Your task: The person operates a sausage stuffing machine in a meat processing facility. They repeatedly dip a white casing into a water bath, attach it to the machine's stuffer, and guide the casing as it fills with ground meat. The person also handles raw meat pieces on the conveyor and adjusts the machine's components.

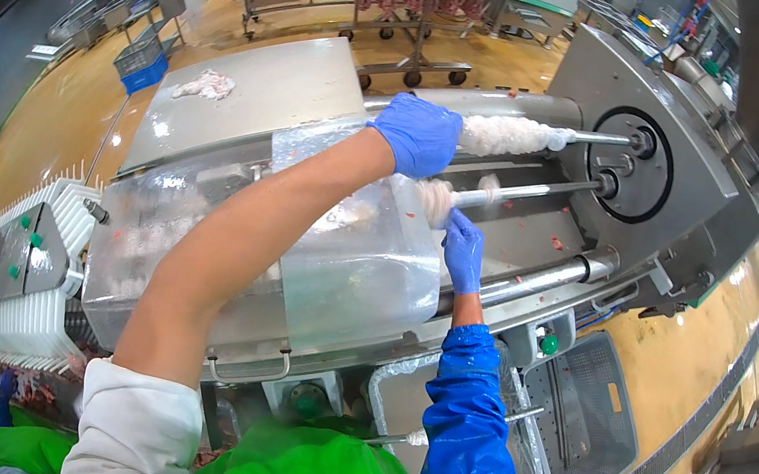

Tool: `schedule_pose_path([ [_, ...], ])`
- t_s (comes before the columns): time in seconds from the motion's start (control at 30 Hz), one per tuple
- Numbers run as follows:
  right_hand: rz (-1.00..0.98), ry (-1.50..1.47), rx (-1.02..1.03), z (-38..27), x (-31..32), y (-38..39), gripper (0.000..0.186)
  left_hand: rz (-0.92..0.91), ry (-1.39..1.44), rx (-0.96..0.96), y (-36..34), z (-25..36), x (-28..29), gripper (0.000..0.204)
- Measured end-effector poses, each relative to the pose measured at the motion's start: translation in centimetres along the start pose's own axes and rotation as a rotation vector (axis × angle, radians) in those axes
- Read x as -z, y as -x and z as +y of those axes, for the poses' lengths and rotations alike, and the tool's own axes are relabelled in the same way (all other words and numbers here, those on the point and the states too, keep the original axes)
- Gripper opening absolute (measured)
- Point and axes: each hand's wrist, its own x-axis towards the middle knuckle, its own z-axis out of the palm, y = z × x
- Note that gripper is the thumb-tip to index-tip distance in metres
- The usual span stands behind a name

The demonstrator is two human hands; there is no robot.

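Note:
Two metal stuffing tubes run out from a round plate on a steel machine. The farther tube (602, 139) carries a thick gathered length of whitish sausage casing (511, 136). My left hand (418, 134), in a blue glove, is curled around the left end of that casing; its fingertips are partly hidden. On the nearer tube (550, 192) sits a shorter bunch of casing (434, 200), its left part behind the clear cover. My right hand (464, 252), also gloved, pinches this bunch from the near side. A small loose ring of casing (489, 187) lies farther along the same tube.
A clear plastic cover (359, 269) lies beneath my left forearm. Beyond it, a steel table (249, 113) bears a pale heap of casing (205, 85). Grey crates (583, 420) stand near right. A wheeled sausage rack (425, 17) stands behind; another person's green apron (27, 449) shows lower left.

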Motion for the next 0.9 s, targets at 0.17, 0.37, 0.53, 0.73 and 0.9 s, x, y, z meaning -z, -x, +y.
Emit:
schedule_pose_path([
  [0.17, 0.254, -0.220, -0.156, -0.7, 0.5, -1.4, 0.034, 0.081, 0.041, 0.012, -0.9, 0.0, -0.8, 0.020],
  [0.37, 0.515, 0.076, 0.262, -0.9, 5.1, -1.3, 0.032, -0.182, 0.033, 0.057, 2.4, -1.4, 1.6, 0.029],
  [0.53, 0.436, 0.543, 0.725, -15.2, 10.3, -7.5, 0.039, -0.093, 0.065, -0.004, 3.0, -2.7, 1.0, 0.028],
  [0.73, 0.049, 1.328, 0.802, -13.8, 8.5, -15.8, 0.032, 0.023, 0.090, 0.018, -0.5, 0.3, -1.5, 0.022],
  [0.9, -0.033, 1.031, 0.849, -14.3, 6.6, -14.2, 0.044, -0.144, 0.059, 0.055, 1.5, -0.5, 0.6, 0.026],
])
